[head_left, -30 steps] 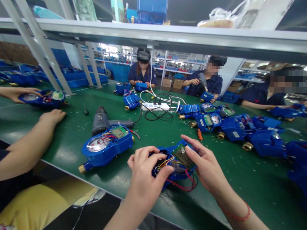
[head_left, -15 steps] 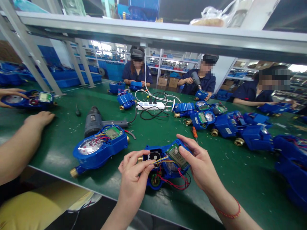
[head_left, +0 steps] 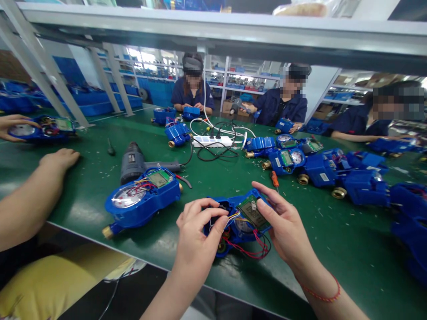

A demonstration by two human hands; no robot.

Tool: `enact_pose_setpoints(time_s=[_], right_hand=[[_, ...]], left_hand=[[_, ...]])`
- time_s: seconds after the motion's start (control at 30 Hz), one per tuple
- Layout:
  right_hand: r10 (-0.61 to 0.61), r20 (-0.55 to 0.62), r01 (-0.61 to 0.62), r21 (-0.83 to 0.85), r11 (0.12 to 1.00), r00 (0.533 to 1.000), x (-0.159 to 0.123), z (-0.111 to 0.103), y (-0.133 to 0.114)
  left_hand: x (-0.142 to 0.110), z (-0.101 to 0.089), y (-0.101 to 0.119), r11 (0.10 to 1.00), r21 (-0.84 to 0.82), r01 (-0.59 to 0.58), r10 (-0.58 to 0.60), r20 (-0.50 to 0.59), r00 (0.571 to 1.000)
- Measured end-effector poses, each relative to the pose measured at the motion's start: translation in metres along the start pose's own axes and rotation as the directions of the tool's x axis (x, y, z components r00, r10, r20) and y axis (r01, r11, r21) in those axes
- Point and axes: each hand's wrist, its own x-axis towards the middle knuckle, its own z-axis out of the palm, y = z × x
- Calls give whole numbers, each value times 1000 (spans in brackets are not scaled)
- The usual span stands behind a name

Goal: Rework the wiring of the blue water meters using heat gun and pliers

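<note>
A blue water meter lies opened on the green bench, its red, black and yellow wires exposed. My left hand is over its left part, thumb and forefinger pinched on thin yellow and white wires. That hand covers much of the meter's inside. On the right, my right hand grips the display circuit board, thumb on its front face and fingers behind the blue housing. Digits show on the board's screen. Beside my left hand, a second open water meter rests with its brass end toward the bench edge.
Behind the second meter lie a grey heat gun and red-handled pliers. A power strip with tangled cords and an orange screwdriver lie farther back. More blue meters line the right. A co-worker's arm reaches in at left.
My left hand has shifted right over the meter, still pinching the wires. Across the bench, a co-worker's heat gun has moved left, away from the meter. The view has shifted slightly.
</note>
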Motion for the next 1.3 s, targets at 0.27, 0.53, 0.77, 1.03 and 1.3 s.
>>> enact_pose_setpoints(time_s=[0.27,0.53,0.77,1.03,1.3], right_hand=[[-28,-26,27,-41,999,999,-3,0,0],[-62,-30,60,-62,996,998,-5,0,1],[-73,-27,71,-89,994,997,-5,1,0],[-52,-17,51,-91,995,998,-8,5,-6],[-2,-43,-1,-89,996,999,-9,9,-9]], left_hand=[[1,7,10,989,146,-13,-3,106,994],[0,6,5,984,167,-56,28,162,986],[1,13,8,995,100,-1,-13,145,989],[7,14,10,992,-40,120,-114,140,984],[9,17,6,996,47,73,-75,46,996]])
